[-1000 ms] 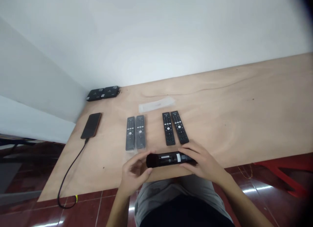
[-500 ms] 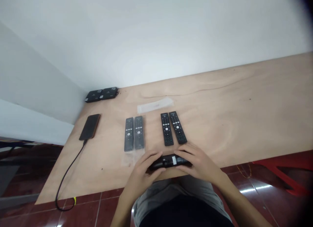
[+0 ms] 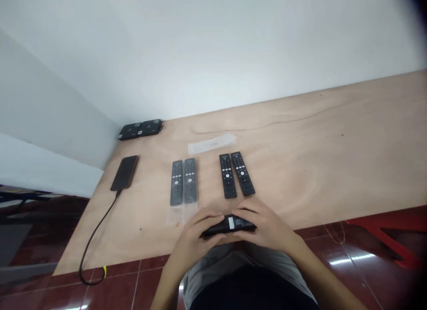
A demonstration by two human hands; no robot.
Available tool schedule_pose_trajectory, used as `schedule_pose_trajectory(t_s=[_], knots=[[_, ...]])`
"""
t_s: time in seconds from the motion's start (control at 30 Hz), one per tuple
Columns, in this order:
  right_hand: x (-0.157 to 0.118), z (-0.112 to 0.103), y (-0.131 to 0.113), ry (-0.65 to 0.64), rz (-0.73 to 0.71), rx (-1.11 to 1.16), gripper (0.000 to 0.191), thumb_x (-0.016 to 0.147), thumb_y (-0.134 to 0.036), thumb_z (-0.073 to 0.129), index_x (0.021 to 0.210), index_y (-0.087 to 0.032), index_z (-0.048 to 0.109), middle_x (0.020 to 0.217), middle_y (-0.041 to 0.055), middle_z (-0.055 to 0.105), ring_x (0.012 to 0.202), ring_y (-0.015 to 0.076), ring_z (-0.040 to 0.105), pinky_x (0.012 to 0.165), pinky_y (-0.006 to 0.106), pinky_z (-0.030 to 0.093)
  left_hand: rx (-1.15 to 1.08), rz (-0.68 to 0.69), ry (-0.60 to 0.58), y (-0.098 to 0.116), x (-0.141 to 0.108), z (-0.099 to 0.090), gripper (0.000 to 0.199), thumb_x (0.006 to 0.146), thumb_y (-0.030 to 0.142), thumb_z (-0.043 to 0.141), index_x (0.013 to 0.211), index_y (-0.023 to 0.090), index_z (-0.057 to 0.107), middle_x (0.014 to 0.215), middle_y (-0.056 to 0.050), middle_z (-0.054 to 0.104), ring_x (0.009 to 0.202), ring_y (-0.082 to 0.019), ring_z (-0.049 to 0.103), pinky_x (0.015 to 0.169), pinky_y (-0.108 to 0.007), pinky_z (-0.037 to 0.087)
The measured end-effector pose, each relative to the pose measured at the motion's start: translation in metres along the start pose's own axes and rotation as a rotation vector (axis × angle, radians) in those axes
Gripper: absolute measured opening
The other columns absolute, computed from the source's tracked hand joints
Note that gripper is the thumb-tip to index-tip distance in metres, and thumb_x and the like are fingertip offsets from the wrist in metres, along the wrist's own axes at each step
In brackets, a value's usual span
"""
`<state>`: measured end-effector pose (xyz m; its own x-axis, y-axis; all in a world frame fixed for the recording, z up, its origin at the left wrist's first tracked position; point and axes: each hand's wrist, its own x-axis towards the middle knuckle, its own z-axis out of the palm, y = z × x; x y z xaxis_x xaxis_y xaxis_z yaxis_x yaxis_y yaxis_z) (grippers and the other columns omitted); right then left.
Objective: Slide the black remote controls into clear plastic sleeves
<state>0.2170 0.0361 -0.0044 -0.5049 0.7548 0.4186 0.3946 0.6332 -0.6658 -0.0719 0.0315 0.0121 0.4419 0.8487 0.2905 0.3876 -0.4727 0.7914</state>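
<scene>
A black remote control (image 3: 230, 223) lies crosswise between my hands at the table's near edge, its back with a white label facing up. My left hand (image 3: 196, 232) grips its left end, thumb on the near side and fingers on the far side. Around the right end, my right hand (image 3: 263, 223) is closed in the same way. Just beyond are two bare black remotes, a left one (image 3: 227, 176) and a right one (image 3: 243, 174). Farther left, two remotes in clear plastic sleeves, one (image 3: 176, 183) beside the other (image 3: 190, 181), lie side by side.
An empty clear plastic sleeve (image 3: 212, 143) lies behind the remotes on the wooden table (image 3: 300, 154). At left is a phone (image 3: 124, 173) with a black cable (image 3: 96, 230). Two black boxes (image 3: 139, 129) sit by the wall. A red chair (image 3: 383, 234) stands at right.
The remote in my hands has shifted slightly left, and my right hand has moved left along it. My left hand keeps its grip. The remotes on the table stay put.
</scene>
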Motion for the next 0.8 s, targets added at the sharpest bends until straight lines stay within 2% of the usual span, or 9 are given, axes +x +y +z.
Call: schedule_pose_trajectory(t_s=[0.1,0.33,0.5,0.63,0.7,0.77,0.8], knots=[[0.001,-0.001,0.000,0.002,0.001,0.011,0.046,0.101,-0.025,0.087,0.144,-0.025,0.072,0.130,0.0126,0.079,0.121,0.0320,0.076,0.105,0.049,0.065,-0.004,0.011,0.032,-0.001,0.000,0.005,0.044,0.096,0.023,0.094,0.138,0.031,0.084,0.130,-0.011,0.085,0.119,-0.029,0.083,0.104,-0.045,0.071],[0.003,-0.002,-0.002,0.009,-0.016,-0.019,0.043,0.104,-0.032,0.085,0.144,-0.024,0.072,0.127,0.0136,0.079,0.118,0.0333,0.076,0.104,0.052,0.064,-0.023,0.003,0.034,0.003,0.001,0.011,0.034,0.097,0.024,0.093,0.130,0.029,0.087,0.130,-0.011,0.086,0.121,-0.029,0.083,0.108,-0.048,0.070],[-0.001,-0.002,-0.001,0.114,-0.008,0.050,0.040,0.104,-0.038,0.086,0.141,-0.025,0.076,0.121,0.0123,0.084,0.108,0.0304,0.081,0.094,0.046,0.068,-0.078,-0.126,0.037,0.015,0.002,0.008,0.030,0.102,0.027,0.087,0.132,0.030,0.087,0.131,-0.011,0.086,0.119,-0.029,0.083,0.106,-0.045,0.069],[-0.006,0.001,-0.001,0.191,-0.058,-0.049,0.040,0.110,-0.031,0.080,0.148,-0.023,0.072,0.116,0.0108,0.087,0.101,0.0286,0.083,0.093,0.045,0.068,-0.123,-0.327,0.110,0.022,0.006,0.020,0.017,0.104,0.039,0.083,0.112,0.026,0.092,0.110,-0.008,0.091,0.101,-0.029,0.087,0.094,-0.040,0.070],[-0.010,0.003,-0.002,0.186,-0.099,-0.169,0.046,0.110,-0.033,0.080,0.152,-0.021,0.069,0.114,0.0121,0.085,0.099,0.0303,0.081,0.094,0.050,0.068,-0.165,-0.433,0.146,0.025,0.008,0.028,0.026,0.106,0.045,0.079,0.103,0.023,0.092,0.090,-0.006,0.089,0.080,-0.025,0.084,0.077,-0.034,0.069],[-0.013,0.004,-0.003,0.141,-0.118,-0.262,0.051,0.108,-0.036,0.081,0.154,-0.019,0.068,0.108,0.0121,0.083,0.095,0.0314,0.079,0.093,0.053,0.067,-0.223,-0.516,0.125,0.029,0.010,0.031,0.037,0.109,0.052,0.074,0.099,0.020,0.090,0.070,-0.003,0.081,0.056,-0.020,0.073,0.055,-0.028,0.059],[-0.014,0.005,-0.003,0.122,-0.118,-0.288,0.051,0.108,-0.036,0.081,0.154,-0.018,0.068,0.105,0.0121,0.082,0.094,0.0318,0.078,0.091,0.054,0.068,-0.228,-0.521,0.089,0.031,0.012,0.029,0.040,0.110,0.053,0.071,0.099,0.019,0.089,0.066,-0.002,0.078,0.051,-0.018,0.068,0.051,-0.027,0.054]])
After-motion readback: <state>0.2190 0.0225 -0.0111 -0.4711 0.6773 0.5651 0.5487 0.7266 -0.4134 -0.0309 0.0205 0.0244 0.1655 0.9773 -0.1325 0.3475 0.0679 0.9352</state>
